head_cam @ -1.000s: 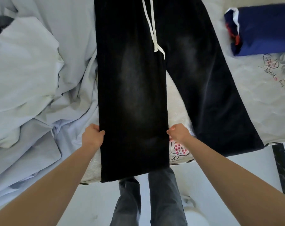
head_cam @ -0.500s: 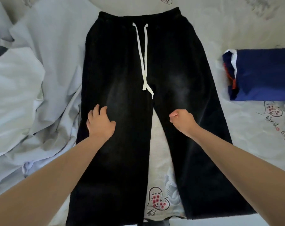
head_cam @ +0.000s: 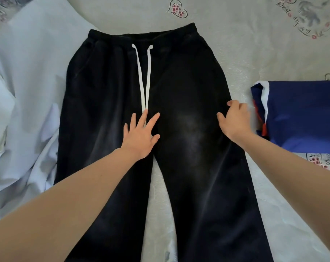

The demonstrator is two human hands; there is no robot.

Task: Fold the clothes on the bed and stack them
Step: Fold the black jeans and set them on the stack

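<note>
Black trousers point(head_cam: 179, 114) lie flat mid-bed point(head_cam: 245, 44), left hand point(head_cam: 139, 137) pressing spread fingers at the crotch, right hand point(head_cam: 234, 120) loosely curled at their 3 o'clock edge. Folded blue garment point(head_cam: 302, 116) at 3, rumpled pale sheet point(head_cam: 28, 110) at 9.

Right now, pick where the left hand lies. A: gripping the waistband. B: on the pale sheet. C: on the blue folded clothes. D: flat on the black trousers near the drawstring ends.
D: the left hand lies spread flat on the black trousers, fingertips at the white drawstring ends.
</note>
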